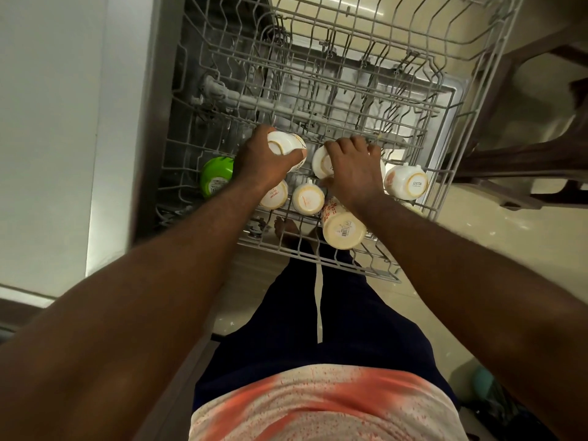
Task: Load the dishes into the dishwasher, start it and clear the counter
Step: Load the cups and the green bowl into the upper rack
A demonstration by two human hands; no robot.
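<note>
The grey wire upper rack (356, 68) of the dishwasher is pulled out below me. My left hand (265, 160) grips a white cup (283, 144), bottom up, over the rack's near part. My right hand (350, 167) rests on another upturned white cup (321, 162) beside it. Several more white cups stand bottom up in the near row: one (307, 198) in the middle, a taller one (342, 226) at the front, and one marked SISTA (409, 184) to the right. A green bowl (216, 176) lies at the rack's left.
The dishwasher's steel side wall (152, 122) runs along the left, next to a pale cabinet front (47, 122). A dark wooden chair (525, 154) stands on the right over the tiled floor (496, 237). My legs and a foot show under the rack's front edge.
</note>
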